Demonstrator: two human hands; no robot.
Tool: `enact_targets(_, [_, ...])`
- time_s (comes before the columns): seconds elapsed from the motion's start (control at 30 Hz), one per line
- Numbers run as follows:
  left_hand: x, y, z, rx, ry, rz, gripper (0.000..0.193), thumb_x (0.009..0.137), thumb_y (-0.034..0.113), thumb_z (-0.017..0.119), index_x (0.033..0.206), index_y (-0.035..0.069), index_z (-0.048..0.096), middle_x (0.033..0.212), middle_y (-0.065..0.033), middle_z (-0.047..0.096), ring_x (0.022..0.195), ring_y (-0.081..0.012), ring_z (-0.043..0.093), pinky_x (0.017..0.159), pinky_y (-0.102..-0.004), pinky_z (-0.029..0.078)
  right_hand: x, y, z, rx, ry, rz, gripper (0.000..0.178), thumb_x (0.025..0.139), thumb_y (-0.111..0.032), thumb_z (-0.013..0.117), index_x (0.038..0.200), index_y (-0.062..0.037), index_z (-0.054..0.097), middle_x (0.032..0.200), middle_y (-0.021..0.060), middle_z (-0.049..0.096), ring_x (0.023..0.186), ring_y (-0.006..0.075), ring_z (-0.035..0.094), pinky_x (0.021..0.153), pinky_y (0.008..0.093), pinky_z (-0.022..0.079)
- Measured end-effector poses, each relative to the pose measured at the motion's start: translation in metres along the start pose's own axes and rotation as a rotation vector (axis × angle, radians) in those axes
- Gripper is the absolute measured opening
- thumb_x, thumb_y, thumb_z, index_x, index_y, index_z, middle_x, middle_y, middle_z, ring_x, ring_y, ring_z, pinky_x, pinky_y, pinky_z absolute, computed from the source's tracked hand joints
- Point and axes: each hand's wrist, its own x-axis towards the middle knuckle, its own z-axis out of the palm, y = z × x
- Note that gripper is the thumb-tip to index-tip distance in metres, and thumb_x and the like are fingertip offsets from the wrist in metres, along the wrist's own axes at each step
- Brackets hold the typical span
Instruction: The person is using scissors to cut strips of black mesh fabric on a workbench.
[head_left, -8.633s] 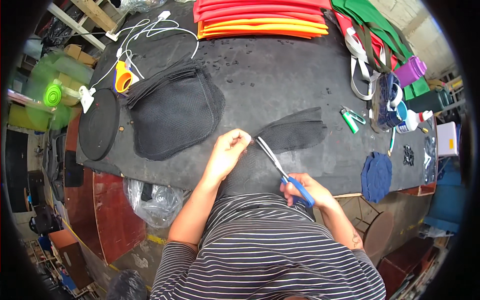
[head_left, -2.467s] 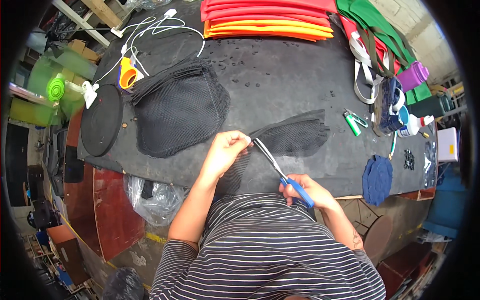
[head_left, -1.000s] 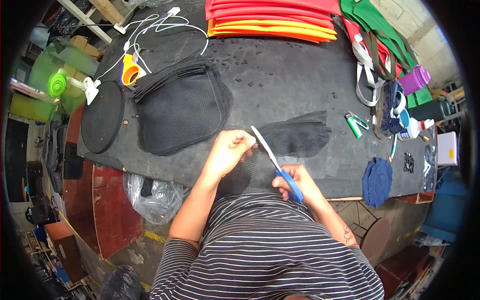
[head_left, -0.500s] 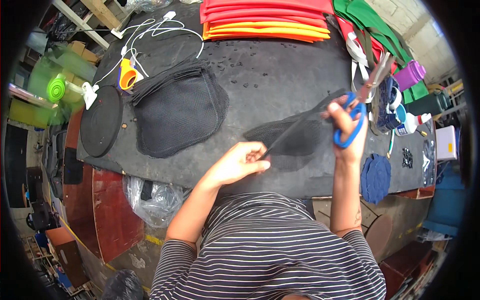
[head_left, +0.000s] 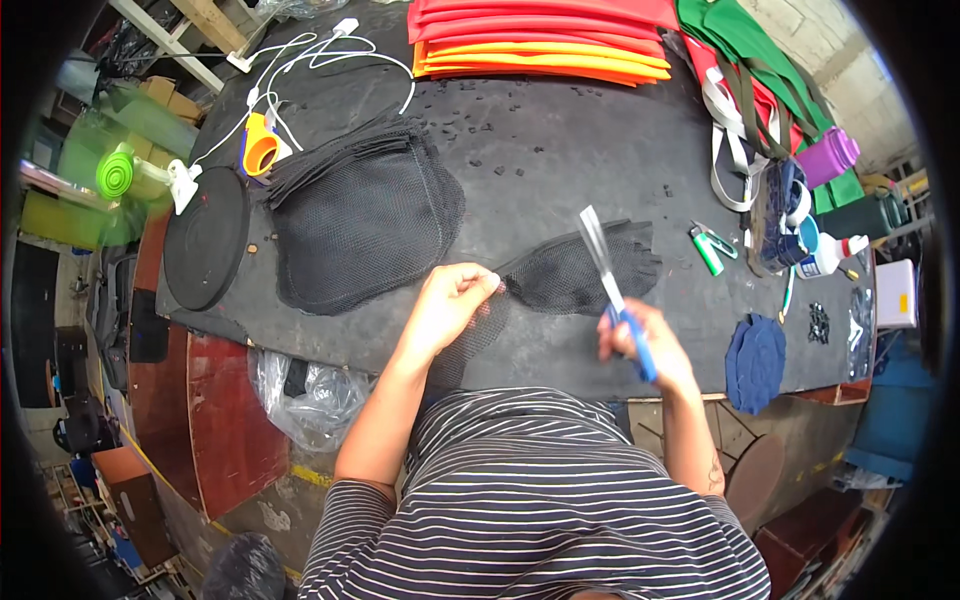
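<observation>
Your blue-handled scissors (head_left: 613, 291), blurred in your right hand (head_left: 660, 348), point far; black mesh (head_left: 474, 343) droops nearward, pinched by your left hand (head_left: 450, 305).

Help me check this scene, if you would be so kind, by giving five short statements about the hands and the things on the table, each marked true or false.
1. The right hand holds blue-handled scissors. True.
2. The left hand lies flat on the large mesh pile. False: it pinches dark mesh between its fingers.
3. The navy cloth lies to the right of the right hand. True.
4. The red and orange stack lies at the table's near edge. False: it lies at the far side.
5. The round black disc lies left of the large mesh pile. True.
</observation>
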Motion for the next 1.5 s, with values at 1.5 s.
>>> enact_targets(1.5, [-0.005, 0.011, 0.007, -0.148, 0.017, -0.042, 0.015, 0.082, 0.013, 0.055, 0.077, 0.000, 0.062, 0.054, 0.0020, 0.053, 0.046, -0.0032, 0.044, 0.040, -0.0180, 0.031, 0.011, 0.016, 0.057, 0.099, -0.117, 0.254, 0.028, 0.075, -0.029, 0.068, 0.073, -0.0054, 0.052, 0.059, -0.0021, 0.049, 0.049, 0.0043, 0.046, 0.045, 0.0171, 0.037])
